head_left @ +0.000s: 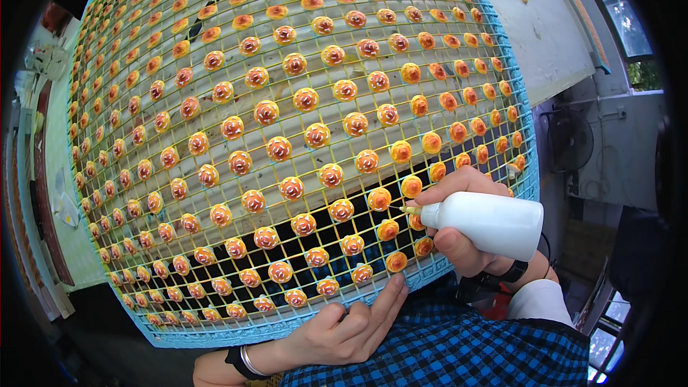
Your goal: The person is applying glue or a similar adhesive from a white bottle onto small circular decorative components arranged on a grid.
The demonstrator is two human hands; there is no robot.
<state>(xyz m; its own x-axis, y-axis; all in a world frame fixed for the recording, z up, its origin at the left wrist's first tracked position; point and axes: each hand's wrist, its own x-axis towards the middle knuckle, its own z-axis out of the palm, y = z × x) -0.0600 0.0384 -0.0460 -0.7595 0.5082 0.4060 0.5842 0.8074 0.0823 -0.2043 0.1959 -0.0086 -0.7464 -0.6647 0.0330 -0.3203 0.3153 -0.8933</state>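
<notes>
- Your right hand (469, 254) is closed around the white bottle (494, 223), thumb on the near side and fingers over the far side. This grip lets you squeeze and aim at once, I think.
- The bottle lies almost level, with its thin yellowish nozzle (411, 209) toward the left. The tip is just beside one orange flower (378, 198); whether it touches, I cannot tell. Probably you hold it so low to place small marks exactly.
- Your left hand (351, 333) has its fingers partly stretched, not closed around any thing that shows. A fingertip rests at the near rim of the blue frame (165, 337), maybe to steady it, or to support yourself.
- The flowers sit in rows on the yellow grid (324, 155) inside this frame, each apart from its neighbours, perhaps so that wet colour does not smear.
- To the left of the nozzle, many flowers carry white marks (279, 148); to the right, the plain flowers (431, 142) show only orange and yellow. This order seems to keep your right hand away from the marked ones.
- Farther out, a pale table (530, 50) is beyond the frame's right side, and a fan (570, 140) stands near the wall.
</notes>
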